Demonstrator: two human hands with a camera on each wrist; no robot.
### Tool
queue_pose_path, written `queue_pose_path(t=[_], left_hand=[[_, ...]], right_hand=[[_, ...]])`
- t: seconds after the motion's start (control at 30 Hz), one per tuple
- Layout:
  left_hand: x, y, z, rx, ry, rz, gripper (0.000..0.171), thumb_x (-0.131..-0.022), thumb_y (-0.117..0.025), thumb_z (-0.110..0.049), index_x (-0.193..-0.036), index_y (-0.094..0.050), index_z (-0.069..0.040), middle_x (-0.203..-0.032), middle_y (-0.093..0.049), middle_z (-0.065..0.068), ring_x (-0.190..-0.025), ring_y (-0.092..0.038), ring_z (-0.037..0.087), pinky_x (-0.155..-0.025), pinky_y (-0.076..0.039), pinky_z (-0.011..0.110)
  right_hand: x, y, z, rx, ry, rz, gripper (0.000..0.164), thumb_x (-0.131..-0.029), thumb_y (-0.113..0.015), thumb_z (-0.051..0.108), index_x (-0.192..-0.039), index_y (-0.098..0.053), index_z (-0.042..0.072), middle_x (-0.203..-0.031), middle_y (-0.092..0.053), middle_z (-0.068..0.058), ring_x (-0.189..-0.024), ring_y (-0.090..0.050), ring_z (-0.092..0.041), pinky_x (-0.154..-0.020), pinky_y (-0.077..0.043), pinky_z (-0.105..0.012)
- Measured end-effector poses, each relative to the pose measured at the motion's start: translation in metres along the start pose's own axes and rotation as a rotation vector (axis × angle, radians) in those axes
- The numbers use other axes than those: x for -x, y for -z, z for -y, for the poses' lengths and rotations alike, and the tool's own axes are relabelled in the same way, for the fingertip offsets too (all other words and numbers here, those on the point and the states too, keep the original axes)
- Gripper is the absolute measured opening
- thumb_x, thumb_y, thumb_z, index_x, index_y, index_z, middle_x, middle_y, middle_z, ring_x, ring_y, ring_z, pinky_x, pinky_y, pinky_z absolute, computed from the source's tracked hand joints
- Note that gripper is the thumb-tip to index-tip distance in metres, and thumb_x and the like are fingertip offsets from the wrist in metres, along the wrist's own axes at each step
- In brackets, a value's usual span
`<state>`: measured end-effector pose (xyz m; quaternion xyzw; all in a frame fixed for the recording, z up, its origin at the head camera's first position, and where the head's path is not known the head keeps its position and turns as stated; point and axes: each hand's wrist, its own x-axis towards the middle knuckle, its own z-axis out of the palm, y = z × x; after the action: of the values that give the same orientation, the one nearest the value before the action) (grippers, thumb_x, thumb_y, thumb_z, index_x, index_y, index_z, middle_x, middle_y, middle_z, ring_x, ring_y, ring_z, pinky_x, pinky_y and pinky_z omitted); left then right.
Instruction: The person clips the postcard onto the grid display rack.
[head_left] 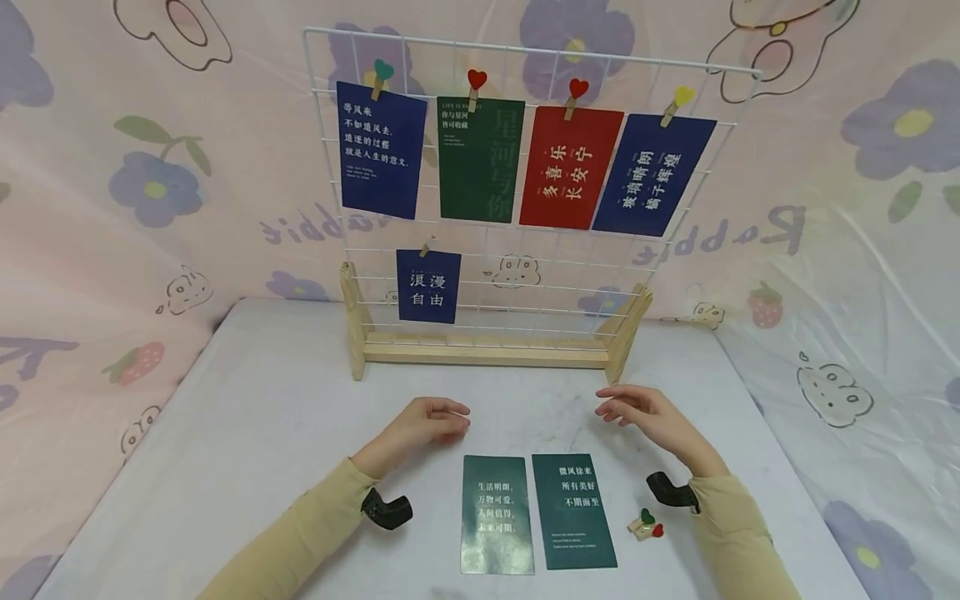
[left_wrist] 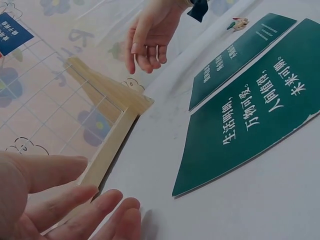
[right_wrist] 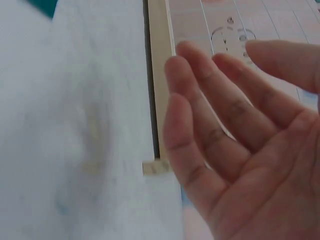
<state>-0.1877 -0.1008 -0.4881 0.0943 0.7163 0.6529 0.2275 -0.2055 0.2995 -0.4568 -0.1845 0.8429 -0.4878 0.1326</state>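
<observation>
My left hand [head_left: 426, 423] hovers over the white table, fingers loosely bent and nothing in them. Opposite it, my right hand [head_left: 647, 414] is likewise bare, palm turned inward with relaxed fingers, as the right wrist view shows. Between the forearms lie two green cards with white writing, a left card [head_left: 497, 515] and a right card [head_left: 574, 512], side by side. Small wooden clips [head_left: 643, 527] with green and red hearts lie just right of them. Behind the hands stands a white wire grid rack [head_left: 487, 237] on a wooden base [head_left: 487, 355].
Along the rack's upper part hang a blue card [head_left: 381, 150], a green card [head_left: 481, 158], a red card [head_left: 572, 167] and another blue card [head_left: 654, 175], each under a heart clip. A smaller blue card [head_left: 428, 287] hangs lower left. Patterned cloth [head_left: 885, 275] surrounds the table.
</observation>
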Motion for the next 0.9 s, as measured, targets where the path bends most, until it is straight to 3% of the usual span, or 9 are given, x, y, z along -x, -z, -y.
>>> queue_pose_path(t=[0.13,0.3,0.53,0.9], left_hand=[[0.002,-0.001,0.000,-0.011,0.016,0.010,0.036,-0.091,-0.066,-0.012,-0.121,-0.059,0.008,-0.106,-0.068,0.019,-0.089,-0.065,0.018,-0.080,-0.054,0.032],[0.003,-0.003,0.001,-0.021,0.031,0.021,0.036,-0.091,-0.065,-0.011,-0.121,-0.059,0.008,-0.106,-0.068,0.019,-0.090,-0.066,0.020,-0.080,-0.055,0.034],[0.006,-0.003,0.003,-0.017,0.060,0.052,0.035,-0.092,-0.064,-0.010,-0.121,-0.058,0.008,-0.104,-0.068,0.019,-0.089,-0.066,0.023,-0.081,-0.055,0.035],[0.009,0.000,0.005,0.012,0.080,0.074,0.034,-0.093,-0.063,-0.008,-0.121,-0.057,0.010,-0.106,-0.066,0.022,-0.091,-0.066,0.028,-0.080,-0.056,0.039]], right_hand=[[0.014,0.005,-0.005,0.007,-0.029,0.009,0.037,-0.099,-0.055,0.019,-0.126,-0.055,-0.005,-0.107,-0.067,-0.020,-0.096,-0.065,-0.025,-0.078,-0.054,-0.033],[0.025,0.007,-0.010,-0.018,-0.056,0.027,0.038,-0.098,-0.057,0.020,-0.127,-0.055,-0.005,-0.108,-0.066,-0.020,-0.097,-0.064,-0.030,-0.076,-0.054,-0.035],[0.038,0.006,-0.021,-0.052,-0.125,0.113,0.038,-0.097,-0.059,0.019,-0.127,-0.055,-0.004,-0.109,-0.067,-0.018,-0.089,-0.063,-0.033,-0.070,-0.054,-0.034],[0.064,0.011,-0.029,-0.101,-0.205,0.248,0.031,-0.094,-0.061,0.012,-0.119,-0.061,-0.006,-0.106,-0.067,-0.019,-0.079,-0.061,-0.021,-0.063,-0.051,-0.026]])
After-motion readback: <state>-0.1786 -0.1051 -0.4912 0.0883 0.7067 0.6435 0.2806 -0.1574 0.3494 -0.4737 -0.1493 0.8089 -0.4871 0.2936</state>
